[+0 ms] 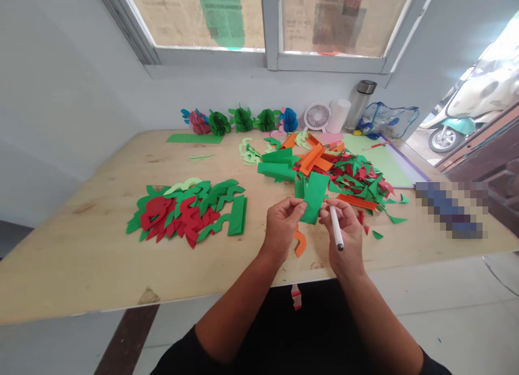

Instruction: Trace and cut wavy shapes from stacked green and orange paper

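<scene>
Near the front edge of the table, my left hand [284, 223] pinches the lower left side of a green piece of paper [316, 194]. My right hand [344, 232] is closed around a white marker pen [335, 227], whose dark end points down toward me. The right fingertips sit at the right edge of the green paper; whether they also grip it I cannot tell. An orange curved paper cutout [300, 242] lies just below the green paper. Behind it are folded green paper strips [278, 165] and folded orange paper strips [312, 158].
Red and green cutouts [182, 215] are heaped at left, paper scraps [360, 178] at right. Along the wall stand honeycomb paper figures [243, 119], a small white fan [317, 116], a bottle [360, 104] and a clear bag [387, 120]. A light green sheet [379, 156] lies at right.
</scene>
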Action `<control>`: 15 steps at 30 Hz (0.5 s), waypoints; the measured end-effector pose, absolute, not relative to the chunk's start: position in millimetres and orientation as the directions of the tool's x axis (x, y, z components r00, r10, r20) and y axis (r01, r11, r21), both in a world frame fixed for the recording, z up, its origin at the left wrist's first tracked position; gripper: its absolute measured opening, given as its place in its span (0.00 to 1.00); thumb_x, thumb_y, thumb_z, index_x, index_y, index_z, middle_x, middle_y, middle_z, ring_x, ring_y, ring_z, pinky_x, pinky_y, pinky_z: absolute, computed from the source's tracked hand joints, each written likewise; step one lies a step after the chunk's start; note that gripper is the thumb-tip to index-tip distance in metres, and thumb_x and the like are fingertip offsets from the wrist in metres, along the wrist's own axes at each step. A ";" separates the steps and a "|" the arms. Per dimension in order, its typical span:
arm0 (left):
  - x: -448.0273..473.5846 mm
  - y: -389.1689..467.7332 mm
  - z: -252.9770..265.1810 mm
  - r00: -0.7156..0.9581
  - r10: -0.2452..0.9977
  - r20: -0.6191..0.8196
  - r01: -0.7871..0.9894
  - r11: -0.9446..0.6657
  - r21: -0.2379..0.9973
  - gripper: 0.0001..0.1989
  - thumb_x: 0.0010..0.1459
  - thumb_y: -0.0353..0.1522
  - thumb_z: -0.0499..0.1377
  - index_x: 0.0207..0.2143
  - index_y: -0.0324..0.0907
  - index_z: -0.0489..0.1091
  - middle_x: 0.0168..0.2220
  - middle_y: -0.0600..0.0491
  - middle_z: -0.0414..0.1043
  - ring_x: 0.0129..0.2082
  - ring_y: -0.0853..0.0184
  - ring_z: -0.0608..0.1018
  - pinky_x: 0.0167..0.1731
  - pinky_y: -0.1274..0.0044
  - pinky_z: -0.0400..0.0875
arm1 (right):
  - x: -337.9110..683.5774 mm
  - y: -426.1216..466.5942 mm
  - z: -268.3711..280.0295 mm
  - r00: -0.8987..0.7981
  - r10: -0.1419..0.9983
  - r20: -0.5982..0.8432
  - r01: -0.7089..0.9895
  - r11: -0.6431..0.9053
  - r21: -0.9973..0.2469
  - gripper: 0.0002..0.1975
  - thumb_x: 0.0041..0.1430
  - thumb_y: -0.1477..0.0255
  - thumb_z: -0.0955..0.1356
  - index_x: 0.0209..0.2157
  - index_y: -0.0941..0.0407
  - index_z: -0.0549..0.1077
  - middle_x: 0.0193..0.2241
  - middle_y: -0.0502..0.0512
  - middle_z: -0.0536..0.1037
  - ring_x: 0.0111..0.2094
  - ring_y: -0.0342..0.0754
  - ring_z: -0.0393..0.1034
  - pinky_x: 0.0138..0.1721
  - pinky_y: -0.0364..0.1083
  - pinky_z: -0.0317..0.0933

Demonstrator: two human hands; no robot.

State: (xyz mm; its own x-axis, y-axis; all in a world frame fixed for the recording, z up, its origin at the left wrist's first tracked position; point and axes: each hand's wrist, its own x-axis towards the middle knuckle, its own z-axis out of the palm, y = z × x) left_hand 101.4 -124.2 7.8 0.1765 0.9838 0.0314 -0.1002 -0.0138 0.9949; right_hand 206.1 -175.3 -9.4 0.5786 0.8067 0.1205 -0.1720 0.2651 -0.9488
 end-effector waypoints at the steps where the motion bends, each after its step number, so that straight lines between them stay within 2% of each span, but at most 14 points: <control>1: 101.6 -125.9 7.7 0.180 0.983 0.028 -0.102 -0.010 0.995 0.09 0.51 0.36 0.61 0.25 0.39 0.76 0.24 0.54 0.74 0.28 0.69 0.72 0.31 0.79 0.68 | 205.5 -175.5 -9.5 0.586 0.802 0.117 -0.168 0.262 -0.950 0.13 0.49 0.65 0.75 0.36 0.52 0.73 0.27 0.46 0.73 0.28 0.41 0.67 0.32 0.42 0.63; 5: 101.6 -131.2 7.6 0.212 0.977 0.011 -0.127 0.017 0.992 0.09 0.51 0.36 0.61 0.27 0.39 0.76 0.24 0.54 0.73 0.29 0.69 0.72 0.32 0.78 0.68 | 204.9 -176.3 -13.5 0.624 0.774 0.109 -0.138 0.247 -0.959 0.12 0.49 0.67 0.75 0.35 0.52 0.73 0.24 0.43 0.68 0.25 0.39 0.61 0.28 0.41 0.57; 8: 100.1 -133.5 8.7 0.229 0.973 0.002 -0.141 0.031 0.989 0.09 0.51 0.36 0.61 0.26 0.39 0.76 0.25 0.54 0.73 0.29 0.69 0.72 0.34 0.78 0.68 | 205.0 -177.3 -17.0 0.630 0.768 0.118 -0.130 0.254 -0.958 0.11 0.51 0.68 0.74 0.35 0.52 0.73 0.25 0.44 0.69 0.25 0.39 0.61 0.28 0.40 0.57; 12: 98.2 -134.7 9.5 0.226 0.974 0.017 -0.097 0.005 0.995 0.10 0.50 0.36 0.60 0.21 0.39 0.73 0.23 0.55 0.71 0.27 0.70 0.70 0.30 0.80 0.67 | 204.2 -179.1 -18.0 0.626 0.769 0.126 -0.128 0.262 -0.957 0.11 0.51 0.68 0.74 0.36 0.52 0.72 0.26 0.44 0.70 0.27 0.40 0.63 0.29 0.41 0.58; 15: 98.4 -135.1 7.2 0.213 0.977 0.028 -0.057 -0.016 0.998 0.11 0.50 0.36 0.59 0.21 0.39 0.73 0.22 0.55 0.71 0.26 0.71 0.69 0.28 0.80 0.66 | 203.1 -180.6 -17.1 0.629 0.767 0.127 -0.124 0.260 -0.958 0.11 0.50 0.69 0.74 0.36 0.52 0.72 0.27 0.45 0.71 0.28 0.40 0.64 0.30 0.41 0.59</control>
